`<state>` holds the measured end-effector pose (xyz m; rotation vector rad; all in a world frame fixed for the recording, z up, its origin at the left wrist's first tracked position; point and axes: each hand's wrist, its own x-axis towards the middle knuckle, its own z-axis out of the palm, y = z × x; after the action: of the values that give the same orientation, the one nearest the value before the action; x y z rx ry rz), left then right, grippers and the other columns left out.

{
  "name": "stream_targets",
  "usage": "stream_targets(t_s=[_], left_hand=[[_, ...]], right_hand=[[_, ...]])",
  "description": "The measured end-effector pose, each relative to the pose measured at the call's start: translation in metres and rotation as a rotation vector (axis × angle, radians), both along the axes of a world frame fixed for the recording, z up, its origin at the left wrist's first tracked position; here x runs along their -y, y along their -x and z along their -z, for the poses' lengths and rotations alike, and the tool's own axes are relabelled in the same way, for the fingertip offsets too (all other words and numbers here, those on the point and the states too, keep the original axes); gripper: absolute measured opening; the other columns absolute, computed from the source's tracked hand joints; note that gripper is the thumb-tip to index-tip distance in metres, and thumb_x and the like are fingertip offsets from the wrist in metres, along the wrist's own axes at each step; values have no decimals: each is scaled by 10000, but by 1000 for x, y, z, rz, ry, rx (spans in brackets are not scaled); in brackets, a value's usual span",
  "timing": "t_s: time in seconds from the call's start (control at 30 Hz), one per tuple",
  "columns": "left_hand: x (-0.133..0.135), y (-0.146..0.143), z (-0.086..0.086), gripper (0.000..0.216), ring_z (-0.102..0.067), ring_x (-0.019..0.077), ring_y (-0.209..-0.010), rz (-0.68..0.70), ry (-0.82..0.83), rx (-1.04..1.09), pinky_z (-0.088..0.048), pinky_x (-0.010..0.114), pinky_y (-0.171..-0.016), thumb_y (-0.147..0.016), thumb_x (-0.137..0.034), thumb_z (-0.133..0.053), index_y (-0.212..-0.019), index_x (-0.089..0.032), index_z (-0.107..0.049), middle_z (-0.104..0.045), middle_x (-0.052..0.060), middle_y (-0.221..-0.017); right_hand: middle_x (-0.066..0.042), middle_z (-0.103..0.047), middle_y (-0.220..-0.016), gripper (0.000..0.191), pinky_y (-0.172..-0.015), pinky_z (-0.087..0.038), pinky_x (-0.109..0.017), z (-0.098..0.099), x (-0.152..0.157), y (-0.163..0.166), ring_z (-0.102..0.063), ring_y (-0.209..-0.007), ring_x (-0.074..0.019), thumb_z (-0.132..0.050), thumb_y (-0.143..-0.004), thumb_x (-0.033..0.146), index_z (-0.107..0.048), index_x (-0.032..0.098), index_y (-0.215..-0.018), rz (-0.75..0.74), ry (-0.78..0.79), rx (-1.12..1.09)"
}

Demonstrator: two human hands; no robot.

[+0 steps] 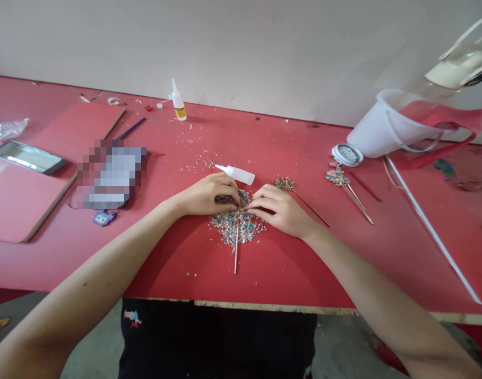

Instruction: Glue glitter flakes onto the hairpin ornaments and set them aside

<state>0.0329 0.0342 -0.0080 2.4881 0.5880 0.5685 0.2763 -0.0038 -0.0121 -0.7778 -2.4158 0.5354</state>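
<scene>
Between my two hands is a gold hairpin (pixel 236 247), its stick pointing toward me over a pile of small shiny shell chips (pixel 225 229). My left hand (pixel 213 195) has its fingers curled at the hairpin's head, thumb and fingertips close together. My right hand (pixel 278 208) pinches at the same head from the other side. The fingers mostly hide the head, and any chip between them is too small to make out. Just beyond the hands lies a white glue bottle (pixel 241 175) on its side. Another gold hairpin (pixel 286 184) lies right beside my right hand.
Decorated hairpins (pixel 339 176) lie at the right near a small round container (pixel 347 153) and a tilted white bucket (pixel 386 123). A yellow-labelled glue bottle (pixel 178 102) stands at the back. On the left are a blurred-out object (pixel 116 173), a glass-topped case (pixel 29 157) and a red board (pixel 23 210).
</scene>
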Motion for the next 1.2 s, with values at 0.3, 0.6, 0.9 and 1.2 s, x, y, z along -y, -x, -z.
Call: stream_targets(t_s=[0.3, 0.6, 0.9, 1.2], left_hand=[[1, 0, -1, 121, -572, 166, -966, -6, -1, -21, -414, 321, -928, -884, -269, -606, -933, -224, -708, -673, 37, -971], [0, 1, 1, 125, -577, 156, -945, -6, -15, -9, -422, 314, -912, -888, -289, -605, -931, -218, -698, -664, 34, -970], [1, 1, -1, 111, -574, 164, -950, -3, -20, 2, -430, 325, -915, -882, -274, -611, -924, -217, -697, -666, 37, -958], [1, 1, 0, 159, -577, 148, -902, -154, -69, 68, -449, 307, -871, -939, -252, -509, -896, -184, -646, -661, 44, -924]], right_hand=[[-34, -614, -895, 107, -808, -484, -318, -2, 1, 0, -564, -875, -152, -595, -918, 235, -690, 212, -960, 7, 39, -27], [-32, -614, -909, 117, -831, -481, -331, 2, 1, -1, -557, -893, -151, -587, -924, 237, -691, 214, -974, -18, 47, 2], [-39, -614, -921, 135, -816, -481, -335, 2, 0, 0, -559, -897, -156, -587, -926, 246, -697, 225, -1000, -24, 56, -4], [-40, -617, -915, 138, -799, -494, -337, 2, -1, 1, -573, -882, -157, -582, -926, 252, -700, 233, -995, -9, 59, -26]])
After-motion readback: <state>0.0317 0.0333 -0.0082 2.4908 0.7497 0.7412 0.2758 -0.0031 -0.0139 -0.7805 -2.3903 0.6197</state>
